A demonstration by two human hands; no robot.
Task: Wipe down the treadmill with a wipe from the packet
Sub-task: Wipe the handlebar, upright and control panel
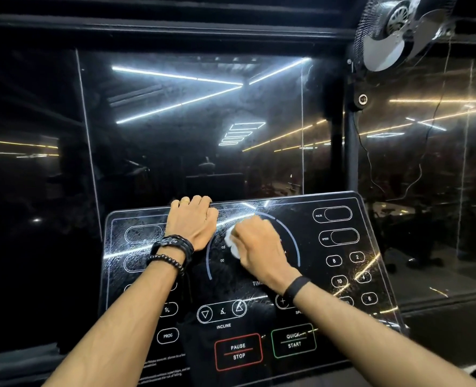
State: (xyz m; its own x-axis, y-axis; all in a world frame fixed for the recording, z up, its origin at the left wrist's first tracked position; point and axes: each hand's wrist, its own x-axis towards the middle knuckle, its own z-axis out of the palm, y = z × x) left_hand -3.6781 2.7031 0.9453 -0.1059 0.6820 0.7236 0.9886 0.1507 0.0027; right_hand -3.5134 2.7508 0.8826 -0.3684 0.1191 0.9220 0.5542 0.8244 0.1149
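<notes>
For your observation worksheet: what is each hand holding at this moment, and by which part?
The right hand grips a bunched white wipe, fingers curled round its middle, against the treadmill console. The left hand hooks its fingers over the console's top edge.

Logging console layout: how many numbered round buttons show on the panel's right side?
5: 8, 2, 10, 4, 6, all right of the right hand. Its forearm may hide more.

right hand hides most of the wipe.
</notes>
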